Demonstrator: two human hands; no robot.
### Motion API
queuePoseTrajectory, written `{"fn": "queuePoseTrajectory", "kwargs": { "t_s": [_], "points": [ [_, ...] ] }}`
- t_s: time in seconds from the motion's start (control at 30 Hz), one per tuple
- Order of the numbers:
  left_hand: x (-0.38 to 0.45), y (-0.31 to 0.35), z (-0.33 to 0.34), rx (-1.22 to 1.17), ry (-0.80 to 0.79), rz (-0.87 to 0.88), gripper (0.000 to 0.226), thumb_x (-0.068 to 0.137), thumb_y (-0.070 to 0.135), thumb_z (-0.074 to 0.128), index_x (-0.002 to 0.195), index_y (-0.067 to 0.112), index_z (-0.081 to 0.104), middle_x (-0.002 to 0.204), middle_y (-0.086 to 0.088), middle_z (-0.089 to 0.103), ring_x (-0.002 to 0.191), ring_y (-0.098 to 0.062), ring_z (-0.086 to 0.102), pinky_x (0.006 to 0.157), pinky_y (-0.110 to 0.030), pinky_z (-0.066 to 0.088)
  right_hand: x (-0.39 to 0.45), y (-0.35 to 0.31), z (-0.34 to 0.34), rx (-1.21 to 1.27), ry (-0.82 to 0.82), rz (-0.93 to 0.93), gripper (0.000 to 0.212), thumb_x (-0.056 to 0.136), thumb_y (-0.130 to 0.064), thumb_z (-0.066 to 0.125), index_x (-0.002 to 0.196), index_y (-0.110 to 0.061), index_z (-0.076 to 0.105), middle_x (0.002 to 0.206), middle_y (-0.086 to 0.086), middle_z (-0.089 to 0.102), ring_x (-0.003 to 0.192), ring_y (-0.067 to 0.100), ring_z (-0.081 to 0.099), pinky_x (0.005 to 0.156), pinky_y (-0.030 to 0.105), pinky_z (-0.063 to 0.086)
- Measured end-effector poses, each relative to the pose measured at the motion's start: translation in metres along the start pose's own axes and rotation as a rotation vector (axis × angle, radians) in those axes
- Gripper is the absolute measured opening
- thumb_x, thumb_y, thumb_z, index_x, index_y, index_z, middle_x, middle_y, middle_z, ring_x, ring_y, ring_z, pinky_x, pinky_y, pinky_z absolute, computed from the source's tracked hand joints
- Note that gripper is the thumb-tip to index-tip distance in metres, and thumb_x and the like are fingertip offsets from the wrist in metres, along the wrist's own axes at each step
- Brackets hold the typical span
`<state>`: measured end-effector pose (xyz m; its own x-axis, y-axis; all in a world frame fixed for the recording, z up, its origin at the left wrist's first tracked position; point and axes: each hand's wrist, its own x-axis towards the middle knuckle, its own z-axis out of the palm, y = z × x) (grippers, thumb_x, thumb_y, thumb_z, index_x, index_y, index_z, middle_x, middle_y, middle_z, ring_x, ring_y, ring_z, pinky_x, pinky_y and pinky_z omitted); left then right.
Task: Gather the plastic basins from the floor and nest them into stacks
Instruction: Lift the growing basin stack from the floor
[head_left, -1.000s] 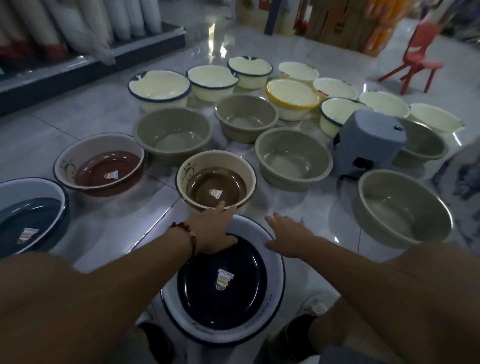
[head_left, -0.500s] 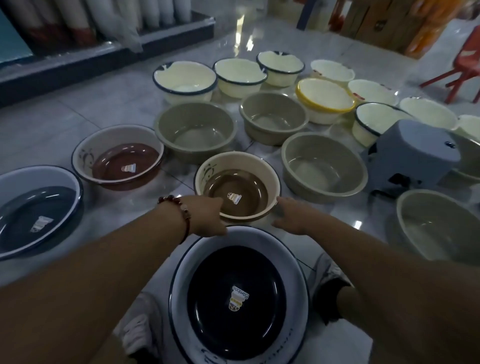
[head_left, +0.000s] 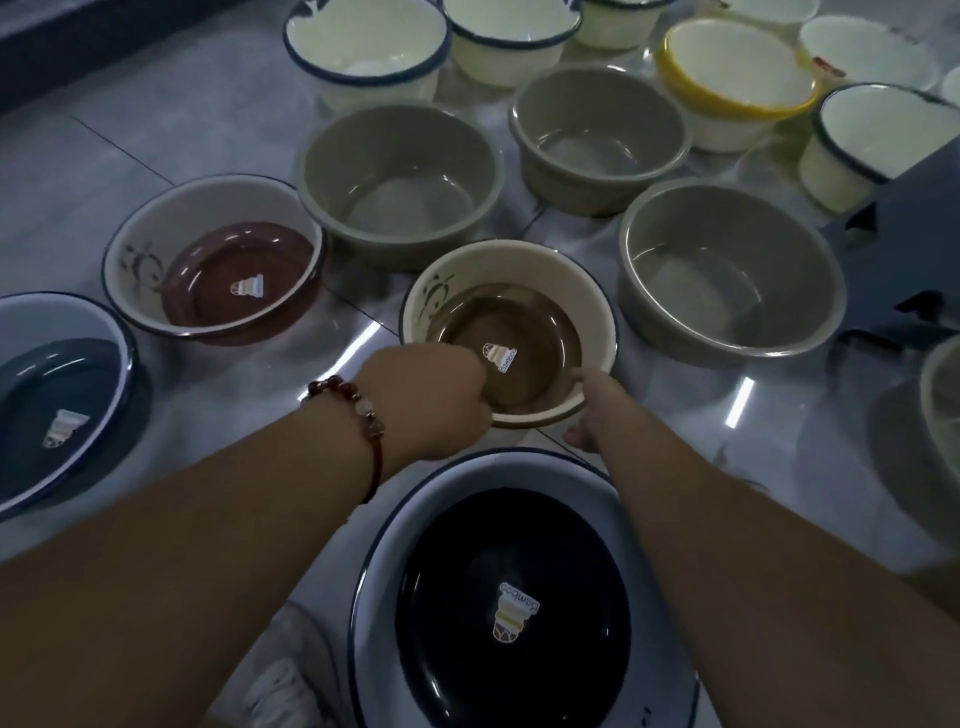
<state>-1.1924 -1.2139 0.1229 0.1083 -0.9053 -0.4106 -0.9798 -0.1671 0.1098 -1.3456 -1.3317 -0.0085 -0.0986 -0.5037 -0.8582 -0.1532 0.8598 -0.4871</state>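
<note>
A cream basin with a brown bottom (head_left: 545, 280) sits on the floor right in front of me. My left hand (head_left: 431, 395) grips its near rim, fingers curled over the edge into the bowl. My right hand (head_left: 597, 405) holds the rim's near right side, thumb on top and fingers under. Just below my arms lies a large white basin with a black bottom (head_left: 395, 530). Several olive-grey basins (head_left: 400, 171) and cream ones (head_left: 363, 47) stand further out.
To the left lie a white basin with a red-brown bottom (head_left: 140, 260) and a blue-grey basin (head_left: 72, 395). A grey plastic stool (head_left: 914, 218) stands at the right. A yellow-rimmed basin (head_left: 727, 67) sits at the back. The tiled floor (head_left: 727, 467) is glossy.
Both hands went from the black-bottomed basin's far rim forward to the brown-bottomed basin and took hold of its near rim. The view has tipped down and moved closer.
</note>
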Motion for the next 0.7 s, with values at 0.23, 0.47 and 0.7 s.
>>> {"fn": "queuePoseTrajectory", "kwargs": {
  "t_s": [0.23, 0.47, 0.7],
  "points": [
    [0.031, 0.017, -0.008, -0.108, 0.087, 0.019, 0.021, 0.091, 0.027, 0.046, 0.075, 0.017, 0.052, 0.069, 0.004, 0.048, 0.062, -0.015, 0.046, 0.049, -0.026, 0.026, 0.040, 0.011, 0.009, 0.208, -0.192, 0.141, 0.041, 0.064, -0.036, 0.069, 0.103, -0.022, 0.063, 0.129, -0.007, 0.064, 0.128, 0.015, 0.054, 0.092, 0.026, 0.040],
    [0.026, 0.004, -0.002, -0.121, 0.045, 0.019, 0.018, 0.090, 0.022, 0.048, 0.095, 0.020, 0.066, 0.096, 0.001, 0.065, 0.087, -0.022, 0.061, 0.069, -0.030, 0.045, 0.019, 0.011, 0.012, 0.338, -0.183, 0.227, 0.064, 0.095, -0.032, 0.054, 0.150, -0.011, 0.030, 0.147, 0.012, 0.043, 0.138, 0.026, 0.039, 0.113, 0.040, 0.027],
    [0.009, -0.016, 0.003, -0.091, 0.002, -0.015, 0.025, 0.090, 0.020, 0.050, 0.100, 0.024, 0.072, 0.104, 0.002, 0.069, 0.095, -0.022, 0.064, 0.079, -0.034, 0.055, 0.027, 0.015, 0.024, 0.368, -0.157, 0.145, 0.023, 0.095, -0.031, 0.056, 0.104, -0.011, 0.050, 0.092, 0.002, 0.062, 0.088, 0.016, 0.063, 0.076, 0.025, 0.049]
  ]
}}
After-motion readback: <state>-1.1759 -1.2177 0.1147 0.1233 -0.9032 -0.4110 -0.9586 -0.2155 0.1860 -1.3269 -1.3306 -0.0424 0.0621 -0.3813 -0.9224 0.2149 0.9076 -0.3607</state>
